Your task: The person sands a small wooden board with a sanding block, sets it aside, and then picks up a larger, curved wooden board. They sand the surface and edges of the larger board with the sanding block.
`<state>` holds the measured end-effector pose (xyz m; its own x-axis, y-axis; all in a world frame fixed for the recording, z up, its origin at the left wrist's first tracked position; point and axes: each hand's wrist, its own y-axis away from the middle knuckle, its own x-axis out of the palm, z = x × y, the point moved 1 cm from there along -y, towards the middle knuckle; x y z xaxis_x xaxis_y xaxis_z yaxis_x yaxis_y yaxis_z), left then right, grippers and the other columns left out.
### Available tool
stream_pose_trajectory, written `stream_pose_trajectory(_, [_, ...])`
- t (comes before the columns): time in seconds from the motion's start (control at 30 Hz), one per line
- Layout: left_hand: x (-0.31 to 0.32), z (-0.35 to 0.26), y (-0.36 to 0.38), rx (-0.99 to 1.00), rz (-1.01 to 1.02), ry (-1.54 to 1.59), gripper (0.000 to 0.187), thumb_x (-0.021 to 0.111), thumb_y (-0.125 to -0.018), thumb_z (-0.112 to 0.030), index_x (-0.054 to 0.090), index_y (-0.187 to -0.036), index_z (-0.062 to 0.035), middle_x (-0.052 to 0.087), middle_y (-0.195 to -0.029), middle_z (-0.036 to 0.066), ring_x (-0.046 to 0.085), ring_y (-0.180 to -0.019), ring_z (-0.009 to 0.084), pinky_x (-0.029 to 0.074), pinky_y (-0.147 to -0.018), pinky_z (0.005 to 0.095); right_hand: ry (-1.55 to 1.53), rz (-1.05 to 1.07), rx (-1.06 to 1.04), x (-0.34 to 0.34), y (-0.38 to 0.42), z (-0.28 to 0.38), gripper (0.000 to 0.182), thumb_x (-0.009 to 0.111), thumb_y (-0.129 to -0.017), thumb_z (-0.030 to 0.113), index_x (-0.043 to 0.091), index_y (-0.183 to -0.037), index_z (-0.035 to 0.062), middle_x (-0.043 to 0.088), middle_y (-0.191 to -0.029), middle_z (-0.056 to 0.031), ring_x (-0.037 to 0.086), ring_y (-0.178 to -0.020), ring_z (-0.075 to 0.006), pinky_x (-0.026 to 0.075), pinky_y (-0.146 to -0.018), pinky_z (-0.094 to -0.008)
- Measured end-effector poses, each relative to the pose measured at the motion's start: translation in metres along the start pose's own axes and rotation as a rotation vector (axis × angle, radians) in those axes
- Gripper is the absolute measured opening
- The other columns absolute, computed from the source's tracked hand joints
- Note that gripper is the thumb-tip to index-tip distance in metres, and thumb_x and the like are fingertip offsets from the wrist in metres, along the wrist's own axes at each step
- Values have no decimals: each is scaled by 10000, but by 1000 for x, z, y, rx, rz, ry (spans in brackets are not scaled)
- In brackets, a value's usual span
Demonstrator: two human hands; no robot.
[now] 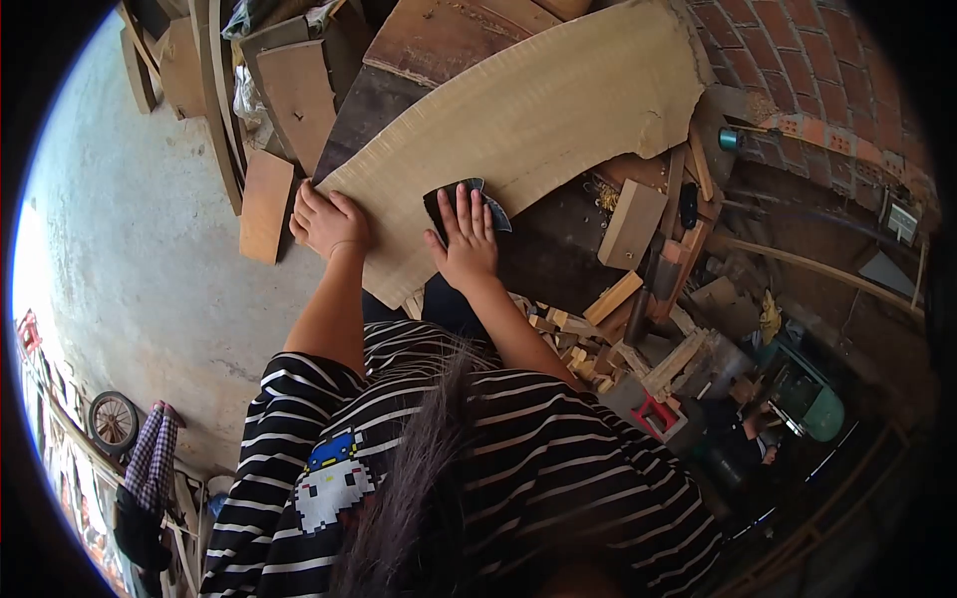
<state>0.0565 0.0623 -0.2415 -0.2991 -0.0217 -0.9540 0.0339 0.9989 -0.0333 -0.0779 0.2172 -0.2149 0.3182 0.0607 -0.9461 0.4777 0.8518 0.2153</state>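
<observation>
A long, curved, pale wooden board [518, 105] stretches from in front of my body toward the upper right, its far end broad and rough-edged. At its near left edge, my left hand [329, 221] grips the board with bent fingers; some fingertips are hidden past the edge. My right hand [467, 244] presses a dark sheet, apparently sandpaper [435, 207], against the board near its right edge. Its fingers lie stretched over the sheet, whose bluish corner sticks out to their right. What is under the palm is hidden.
Dark planks lie under the board. Wood offcuts [296, 95] lean at the upper left beside the concrete floor [179, 249]. A small block [633, 224] and scrap wood lie right, near a brick wall [788, 50]. Another person [738, 439] is at lower right by a green machine [805, 394].
</observation>
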Motion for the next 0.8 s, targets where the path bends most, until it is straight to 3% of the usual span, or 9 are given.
stream_pose_trajectory(0.17, [-1,1,2,-10,35,-18,518,382,-895,-325,376,-1330,-44,447,-1324,129,379,-1253,263,174,-1071,430,-73,-164,204,-81,-97,-131,689,325,-941,524,131,-1489,154,52,-1545,-153,44,-1420,-344,40,-1141,-455])
stream_pose_trajectory(0.27, [2,1,1,-19,32,-16,525,376,-899,-327,374,-1334,-34,446,-1323,142,375,-1259,273,176,-1068,435,-67,-207,317,-95,-119,-159,720,327,-937,536,105,-1488,130,28,-1541,-176,20,-1418,-357,24,-1141,-457])
stream_pose_trajectory(0.37, [2,1,1,-23,26,-15,526,375,-898,-333,381,-1331,-35,444,-1331,144,375,-1259,276,182,-1067,434,-81,-317,369,-81,-108,-126,865,427,-862,620,134,-1481,92,43,-1524,-230,19,-1409,-394,31,-1136,-472])
stream_pose_trajectory(0.43, [3,1,1,-25,17,-2,529,374,-900,-339,376,-1336,-41,439,-1333,162,372,-1263,296,193,-1063,448,-26,-284,220,-62,-79,-79,975,551,-744,669,207,-1474,120,94,-1511,-255,97,-1393,-420,103,-1113,-518])
stream_pose_trajectory(0.47, [2,2,1,-13,17,7,531,374,-902,-346,372,-1341,-47,434,-1335,181,369,-1266,316,205,-1059,463,59,-196,195,-62,-65,-53,955,579,-718,662,237,-1473,186,132,-1501,-261,170,-1365,-438,165,-1082,-533])
stream_pose_trajectory(0.53, [1,2,1,-18,14,1,535,370,-901,-347,368,-1344,-46,431,-1339,179,368,-1267,316,206,-1058,465,-17,59,146,-61,-44,-19,882,570,-749,646,234,-1472,269,87,-1499,-275,149,-1356,-466,166,-1061,-549])
stream_pose_trajectory(0.6, [2,1,0,-9,19,6,539,366,-901,-348,365,-1348,-45,428,-1343,177,368,-1269,315,207,-1057,466,76,-90,52,-47,-43,-27,815,542,-775,637,265,-1460,293,135,-1489,-281,199,-1337,-472,173,-1067,-552])
stream_pose_trajectory(0.7, [1,0,1,-32,35,5,536,371,-900,-342,367,-1347,-44,438,-1332,176,374,-1265,308,212,-1053,469,71,-294,121,-62,-84,-92,742,486,-821,624,280,-1453,296,90,-1494,-292,86,-1363,-500,52,-1094,-585])
stream_pose_trajectory(0.8, [2,1,1,-22,20,-11,531,365,-902,-337,370,-1343,-43,457,-1304,170,377,-1263,278,181,-1068,440,21,-384,298,-95,-134,-163,744,422,-851,636,232,-1468,266,13,-1493,-316,-46,-1379,-487,-52,-1099,-546])
